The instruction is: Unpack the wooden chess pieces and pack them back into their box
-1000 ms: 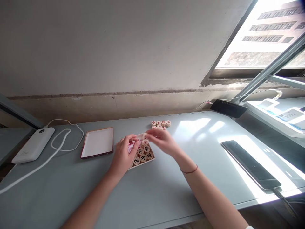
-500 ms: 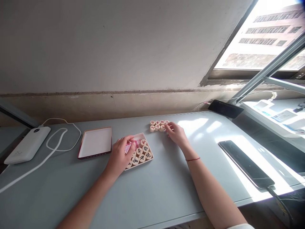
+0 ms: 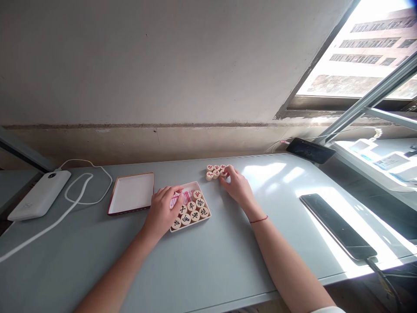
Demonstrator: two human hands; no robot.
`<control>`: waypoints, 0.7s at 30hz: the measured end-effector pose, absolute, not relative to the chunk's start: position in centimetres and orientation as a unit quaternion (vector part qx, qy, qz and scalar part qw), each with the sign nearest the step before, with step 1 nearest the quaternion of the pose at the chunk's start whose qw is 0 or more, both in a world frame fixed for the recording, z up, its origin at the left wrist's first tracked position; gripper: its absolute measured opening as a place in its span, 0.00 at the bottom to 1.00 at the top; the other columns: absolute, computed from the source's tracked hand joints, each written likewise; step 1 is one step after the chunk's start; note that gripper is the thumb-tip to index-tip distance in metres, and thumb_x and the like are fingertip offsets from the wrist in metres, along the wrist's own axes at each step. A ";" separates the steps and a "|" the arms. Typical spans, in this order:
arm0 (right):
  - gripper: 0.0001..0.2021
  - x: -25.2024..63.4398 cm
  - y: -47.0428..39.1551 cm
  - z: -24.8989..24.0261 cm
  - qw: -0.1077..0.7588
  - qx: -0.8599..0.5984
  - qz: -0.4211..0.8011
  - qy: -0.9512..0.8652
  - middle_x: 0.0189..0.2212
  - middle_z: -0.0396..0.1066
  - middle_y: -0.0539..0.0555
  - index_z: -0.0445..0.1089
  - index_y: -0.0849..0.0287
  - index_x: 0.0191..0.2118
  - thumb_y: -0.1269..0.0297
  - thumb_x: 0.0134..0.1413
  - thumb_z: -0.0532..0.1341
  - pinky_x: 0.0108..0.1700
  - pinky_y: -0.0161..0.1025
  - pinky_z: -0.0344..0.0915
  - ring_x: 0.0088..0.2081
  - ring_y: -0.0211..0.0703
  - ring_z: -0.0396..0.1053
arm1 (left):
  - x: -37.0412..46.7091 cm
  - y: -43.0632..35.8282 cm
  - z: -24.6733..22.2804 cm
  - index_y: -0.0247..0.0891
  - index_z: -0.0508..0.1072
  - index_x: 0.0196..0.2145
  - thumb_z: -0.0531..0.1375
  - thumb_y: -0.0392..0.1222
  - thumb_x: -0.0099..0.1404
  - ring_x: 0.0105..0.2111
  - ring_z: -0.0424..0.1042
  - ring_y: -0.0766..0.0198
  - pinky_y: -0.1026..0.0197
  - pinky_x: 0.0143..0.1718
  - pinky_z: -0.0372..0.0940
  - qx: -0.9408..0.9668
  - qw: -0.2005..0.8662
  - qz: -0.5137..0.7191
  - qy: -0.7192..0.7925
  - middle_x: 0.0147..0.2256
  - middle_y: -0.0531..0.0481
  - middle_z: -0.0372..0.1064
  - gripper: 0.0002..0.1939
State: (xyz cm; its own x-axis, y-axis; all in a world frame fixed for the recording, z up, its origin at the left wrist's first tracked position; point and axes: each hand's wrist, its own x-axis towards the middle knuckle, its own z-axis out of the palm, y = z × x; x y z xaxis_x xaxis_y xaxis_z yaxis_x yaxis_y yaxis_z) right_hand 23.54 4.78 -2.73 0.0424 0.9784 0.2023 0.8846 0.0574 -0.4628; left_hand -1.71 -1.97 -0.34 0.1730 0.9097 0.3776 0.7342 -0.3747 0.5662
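The pale wall [image 3: 146, 78] rises beyond both hands' fingertips, and the grey desk [image 3: 208, 269] spreads beneath them. Far off to the right of the right fingers is the window [image 3: 352, 87]. The open, shallow lid [image 3: 133, 193], white inside, lies just left of the left fingers. To the right of the right fingers, a large phone [image 3: 339, 226] lies partly in sunlight; a dark device [image 3: 311, 151] sits farther back on that side. Well left of the left fingers are the white power bank [image 3: 41, 195] and a looping white cable [image 3: 76, 200]. The left hand [image 3: 164, 208] rests over the left side of the white box [image 3: 192, 187], its thumb and forefinger apart, the other fingers curled. Beneath and right of these fingers, the box holds a pink-striped sheet [image 3: 187, 196], black-marked discs [image 3: 194, 216] in rows and a single red-marked disc [image 3: 197, 194]. The right hand [image 3: 239, 189] bends its thumb and forefinger around the right end of the clustered red-lettered discs [image 3: 216, 168], which otherwise extend left of those fingertips in two rows; whether they pinch one cannot be told. A thin red bracelet [image 3: 259, 220] circles the wrist behind the right fingers.
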 end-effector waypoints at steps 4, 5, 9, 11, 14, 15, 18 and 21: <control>0.04 23.6 4.7 -2.6 0.237 -0.700 0.087 -0.668 0.35 0.70 0.51 0.62 0.54 0.37 0.64 0.54 0.54 0.28 0.34 0.52 0.25 0.39 0.61 | -1.7 -1.9 -0.5 0.41 0.70 0.40 0.51 0.41 0.68 0.42 0.71 0.59 0.55 0.45 0.63 0.762 0.116 0.334 0.543 0.40 0.50 0.74 0.09; 0.04 23.6 4.7 -2.5 0.238 -0.702 0.086 -0.666 0.34 0.69 0.51 0.62 0.54 0.37 0.64 0.54 0.54 0.28 0.34 0.52 0.25 0.39 0.60 | -1.8 -1.9 -0.6 0.41 0.70 0.40 0.51 0.41 0.68 0.42 0.71 0.59 0.55 0.45 0.63 0.766 0.108 0.329 0.542 0.40 0.50 0.74 0.09; 0.07 23.4 4.4 -1.9 0.270 -0.696 0.079 -0.660 0.37 0.68 0.53 0.65 0.55 0.39 0.61 0.54 0.55 0.28 0.34 0.54 0.26 0.38 0.61 | -2.3 -1.7 -0.8 0.40 0.73 0.40 0.51 0.41 0.67 0.40 0.71 0.56 0.54 0.43 0.64 0.769 0.029 0.279 0.574 0.39 0.47 0.72 0.11; 0.08 22.7 4.0 -1.3 0.306 -0.658 0.106 -0.680 0.36 0.68 0.54 0.66 0.55 0.39 0.59 0.56 0.55 0.29 0.35 0.56 0.26 0.38 0.61 | -2.7 -1.6 -0.7 0.39 0.73 0.41 0.51 0.41 0.67 0.37 0.71 0.56 0.55 0.40 0.64 0.753 -0.009 0.239 0.613 0.38 0.45 0.70 0.13; 0.11 21.3 3.2 -0.5 0.323 -0.549 0.207 -0.743 0.32 0.69 0.52 0.69 0.56 0.41 0.58 0.61 0.52 0.32 0.34 0.59 0.27 0.37 0.62 | -3.3 -1.4 -0.4 0.39 0.73 0.44 0.50 0.41 0.66 0.31 0.71 0.60 0.59 0.31 0.64 0.723 -0.013 0.195 0.662 0.38 0.46 0.67 0.14; 0.12 20.7 3.0 -0.4 0.314 -0.516 0.237 -0.761 0.32 0.69 0.52 0.70 0.56 0.41 0.58 0.62 0.51 0.32 0.34 0.59 0.27 0.37 0.63 | -3.5 -1.4 -0.2 0.39 0.72 0.45 0.51 0.40 0.66 0.29 0.71 0.61 0.60 0.29 0.63 0.719 -0.006 0.187 0.670 0.38 0.47 0.67 0.14; 0.14 19.5 2.4 -0.5 0.271 -0.479 0.280 -0.787 0.35 0.71 0.54 0.72 0.56 0.43 0.59 0.62 0.51 0.32 0.35 0.59 0.29 0.37 0.64 | -3.9 -1.2 -0.1 0.40 0.72 0.44 0.51 0.36 0.64 0.29 0.71 0.62 0.61 0.30 0.63 0.728 0.009 0.175 0.663 0.39 0.49 0.67 0.14; 0.14 18.9 2.1 -0.9 0.240 -0.487 0.295 -0.786 0.35 0.72 0.54 0.72 0.57 0.44 0.62 0.61 0.52 0.31 0.34 0.59 0.27 0.36 0.64 | -4.0 -0.9 -0.3 0.40 0.72 0.42 0.49 0.33 0.64 0.31 0.72 0.62 0.62 0.31 0.63 0.745 0.023 0.173 0.644 0.39 0.49 0.68 0.15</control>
